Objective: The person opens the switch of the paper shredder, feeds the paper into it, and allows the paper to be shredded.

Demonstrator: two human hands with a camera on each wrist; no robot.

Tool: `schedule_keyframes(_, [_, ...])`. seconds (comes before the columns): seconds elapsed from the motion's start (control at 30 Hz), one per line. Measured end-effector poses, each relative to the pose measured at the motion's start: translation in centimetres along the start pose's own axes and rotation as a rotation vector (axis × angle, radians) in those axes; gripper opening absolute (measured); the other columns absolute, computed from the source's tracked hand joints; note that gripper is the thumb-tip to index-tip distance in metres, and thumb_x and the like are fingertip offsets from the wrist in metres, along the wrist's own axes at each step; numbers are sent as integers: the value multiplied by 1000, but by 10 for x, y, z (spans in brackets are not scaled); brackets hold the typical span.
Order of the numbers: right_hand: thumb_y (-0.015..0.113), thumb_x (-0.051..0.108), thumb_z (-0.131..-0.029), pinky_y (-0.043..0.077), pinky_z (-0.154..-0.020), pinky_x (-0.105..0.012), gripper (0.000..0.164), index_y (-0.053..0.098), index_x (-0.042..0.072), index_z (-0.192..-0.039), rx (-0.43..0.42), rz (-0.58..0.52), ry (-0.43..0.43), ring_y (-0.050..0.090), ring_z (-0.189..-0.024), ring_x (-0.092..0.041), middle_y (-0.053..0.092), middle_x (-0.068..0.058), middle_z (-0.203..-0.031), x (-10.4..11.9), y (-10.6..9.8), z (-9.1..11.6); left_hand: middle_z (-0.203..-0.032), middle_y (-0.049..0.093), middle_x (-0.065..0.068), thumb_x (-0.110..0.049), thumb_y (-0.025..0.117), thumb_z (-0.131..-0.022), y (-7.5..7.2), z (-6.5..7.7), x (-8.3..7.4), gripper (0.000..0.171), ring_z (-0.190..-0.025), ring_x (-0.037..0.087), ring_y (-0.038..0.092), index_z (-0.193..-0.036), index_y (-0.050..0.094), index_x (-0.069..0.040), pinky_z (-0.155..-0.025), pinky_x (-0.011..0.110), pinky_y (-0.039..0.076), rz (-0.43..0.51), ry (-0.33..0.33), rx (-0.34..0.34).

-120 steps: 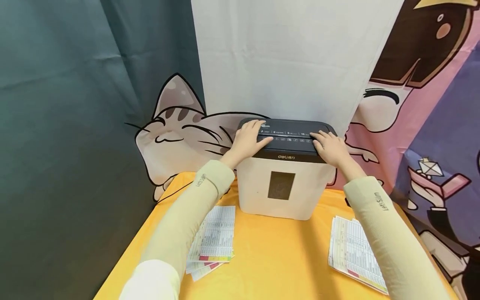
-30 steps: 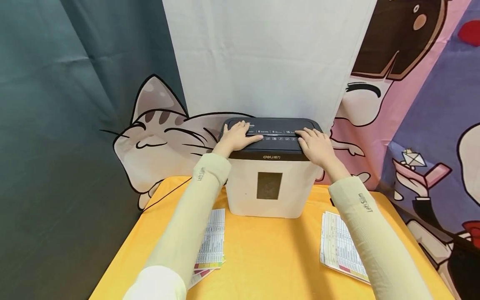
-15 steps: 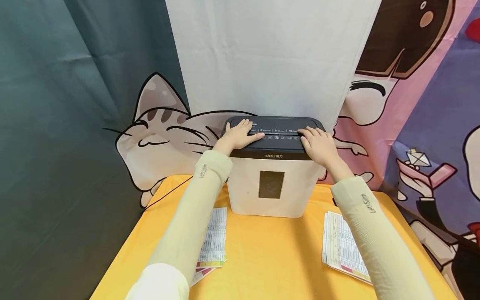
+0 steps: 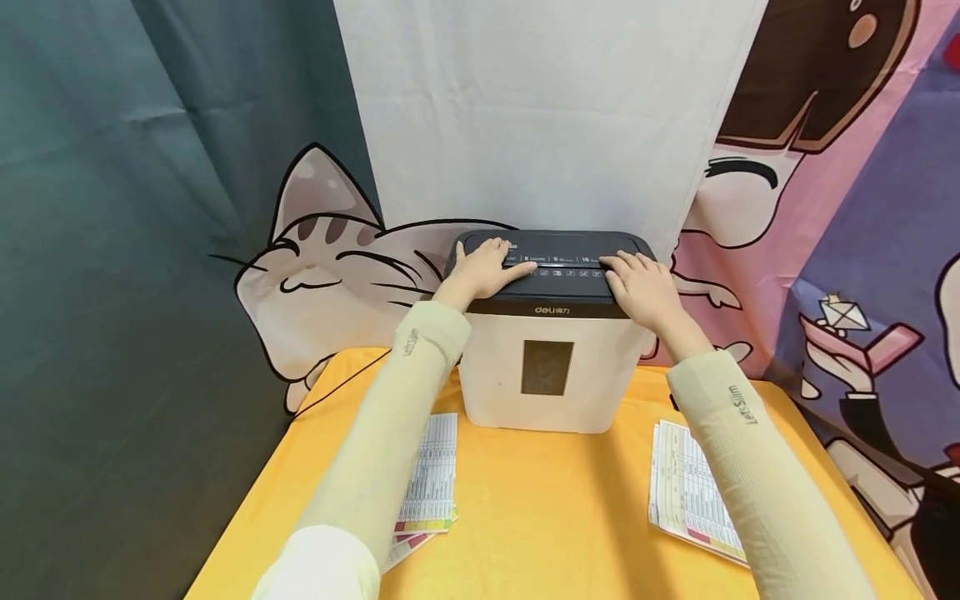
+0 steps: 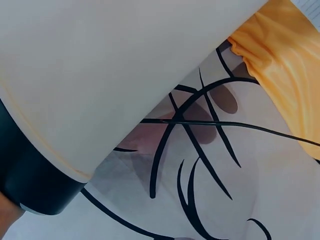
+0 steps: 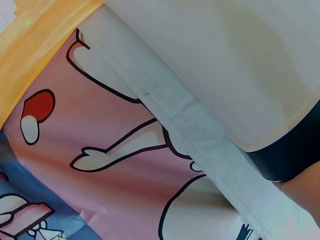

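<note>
A paper shredder (image 4: 491, 367) with a white bin, a small dark window and a dark top (image 4: 570, 287) marked "deli" stands upright in the head view. My left hand (image 4: 480, 272) rests on the left part of its top, fingers extended and thumb pointing inward. On the right part lies my right hand (image 4: 643, 289), its fingers spread across the surface. Neither hand grips anything. In the left wrist view the bin wall (image 5: 100, 75) fills much of the picture, with a bit of hand (image 5: 7, 215) at the edge. The right wrist view shows the bin's other side (image 6: 210, 60).
Printed sheets (image 4: 433, 475) lie left of the shredder, partly behind my left sleeve. Another stack (image 4: 693, 492) lies at right, partly covered by my right sleeve. A yellow cloth (image 4: 540, 508) covers the table. A thin black cord (image 5: 240, 124) runs beside the bin. Printed curtains (image 4: 555, 117) hang behind.
The head view has shifted slightly, so everything sits a little differently in it. Both hands stay on the shredder's top, and the paper stacks lie where they were.
</note>
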State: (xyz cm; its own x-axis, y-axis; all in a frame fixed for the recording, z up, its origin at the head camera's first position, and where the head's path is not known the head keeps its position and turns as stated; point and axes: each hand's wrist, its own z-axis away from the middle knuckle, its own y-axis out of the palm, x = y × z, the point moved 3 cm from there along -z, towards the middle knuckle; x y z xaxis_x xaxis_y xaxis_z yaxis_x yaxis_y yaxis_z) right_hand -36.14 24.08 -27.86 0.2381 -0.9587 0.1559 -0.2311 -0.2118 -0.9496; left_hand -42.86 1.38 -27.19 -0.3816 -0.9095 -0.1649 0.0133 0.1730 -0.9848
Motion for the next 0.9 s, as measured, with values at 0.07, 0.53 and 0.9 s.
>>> schedule_keyframes(0.07, [26, 26, -96, 16, -102, -56, 42, 36, 11, -133, 0, -1, -1, 22, -128, -42, 29, -20, -140, 1, 0, 0, -147, 20, 1, -74, 19, -79, 0, 1, 0, 83, -137, 16, 11, -140, 22, -18, -106, 57, 0, -6, -19, -16])
schedule_keyframes(0.53, [26, 25, -96, 19, -102, -53, 40, 41, 11, -130, -98, 3, 26, 26, -127, -39, 34, -18, -138, 0, -1, 2, -143, 30, -1, -68, 27, -82, -4, 7, -1, 74, -135, 19, 18, -138, 29, -20, -106, 55, 6, 45, -18, -128])
schedule_keyframes(0.9, [28, 25, -96, 21, -98, -53, 38, 43, 10, -128, -269, -43, 6, 29, -123, -35, 39, -15, -132, 3, 7, 12, -128, 50, 2, -45, 38, -90, -4, 23, -1, 50, -115, 21, 48, -134, 36, -20, -96, 40, 35, 72, 53, -444])
